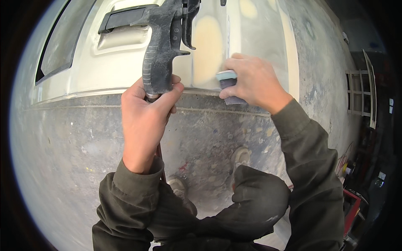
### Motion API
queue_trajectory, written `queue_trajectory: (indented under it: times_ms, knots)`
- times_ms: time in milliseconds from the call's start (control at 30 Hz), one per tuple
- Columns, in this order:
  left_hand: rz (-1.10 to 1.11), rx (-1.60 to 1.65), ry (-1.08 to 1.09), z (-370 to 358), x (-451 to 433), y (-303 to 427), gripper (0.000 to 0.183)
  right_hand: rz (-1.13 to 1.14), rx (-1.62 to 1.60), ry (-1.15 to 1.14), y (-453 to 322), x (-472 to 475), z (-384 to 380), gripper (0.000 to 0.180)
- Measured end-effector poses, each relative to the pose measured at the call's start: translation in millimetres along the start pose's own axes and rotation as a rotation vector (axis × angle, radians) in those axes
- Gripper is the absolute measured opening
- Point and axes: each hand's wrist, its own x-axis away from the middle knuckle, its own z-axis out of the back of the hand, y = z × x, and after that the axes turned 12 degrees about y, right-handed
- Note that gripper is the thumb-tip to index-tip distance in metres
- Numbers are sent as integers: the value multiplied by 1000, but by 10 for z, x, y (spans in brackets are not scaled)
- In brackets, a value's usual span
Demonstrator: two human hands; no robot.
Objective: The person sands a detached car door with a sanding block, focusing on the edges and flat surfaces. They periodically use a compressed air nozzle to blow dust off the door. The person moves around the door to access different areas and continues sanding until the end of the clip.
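Note:
My left hand (150,109) grips the metal hose fitting at the bottom of a black pistol-grip air tool (160,47). The tool's handle rises above my fingers, and its upper end runs out of the picture at the top. A dark red hose (159,153) hangs below the hand. My right hand (251,81) pinches a small sanding pad (226,75) with a pale green top layer and a dark body, a strip of purplish abrasive at its lower edge. Before me is a cream vehicle door panel (110,72) with a sanded tan patch (208,47) between the hands.
A black door handle (125,18) crosses a recess at the upper left, beside a dark-edged window (62,40). My shoes (241,157) stand on the stained concrete floor (201,138). At the right are a light rack (359,92) and a red-framed object (351,210).

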Motion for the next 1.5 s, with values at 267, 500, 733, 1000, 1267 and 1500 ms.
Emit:
queue_trajectory:
  times_ms: [267,500,733,1000,1267,1500]
  knots:
    - [1,12,27,-11,20,32,12,104,-27,69,49,21,-130,45]
    - [-10,-33,-4,-12,33,-2,13,-249,-3,63,826,736,254,44]
    - [-7,-91,-79,-242,84,-16,13,70,-192,107,502,534,-137,41]
    - [-26,-107,91,-226,53,10,13,148,-153,47,1217,812,-26,36]
    - [-110,-111,259,111,263,96,14,-313,-19,77,1948,1635,279,42]
    - [-284,-180,495,452,754,149,11,4,-220,149,1247,933,230,48]
